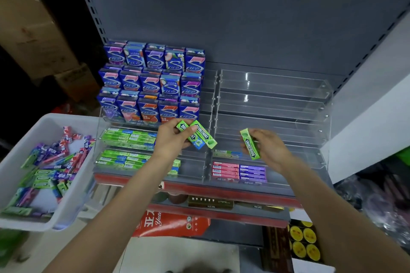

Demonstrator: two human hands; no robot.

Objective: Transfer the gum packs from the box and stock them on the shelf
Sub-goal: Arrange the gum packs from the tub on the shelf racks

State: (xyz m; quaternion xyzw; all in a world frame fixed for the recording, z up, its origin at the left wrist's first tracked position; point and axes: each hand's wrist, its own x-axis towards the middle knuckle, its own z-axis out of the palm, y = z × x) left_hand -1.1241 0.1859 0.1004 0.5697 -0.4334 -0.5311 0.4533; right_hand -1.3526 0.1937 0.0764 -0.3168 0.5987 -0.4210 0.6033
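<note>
Both hands pinching Doublemint gum packs at the shelf.
Left hand [172,139] pinches several gum packs [197,134]; right hand [267,146], 3 o'clock, pinches one gum pack [250,144]: light, stiff, slick; take by long edges.

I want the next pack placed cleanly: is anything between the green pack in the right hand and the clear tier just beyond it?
Nothing visible: the right hand holds the Doublemint pack in front of the open acrylic tier.

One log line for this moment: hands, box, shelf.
left hand: holds several green packs | right hand: holds one green pack | box: packs remain | acrylic rack: right tiers mostly empty
</note>
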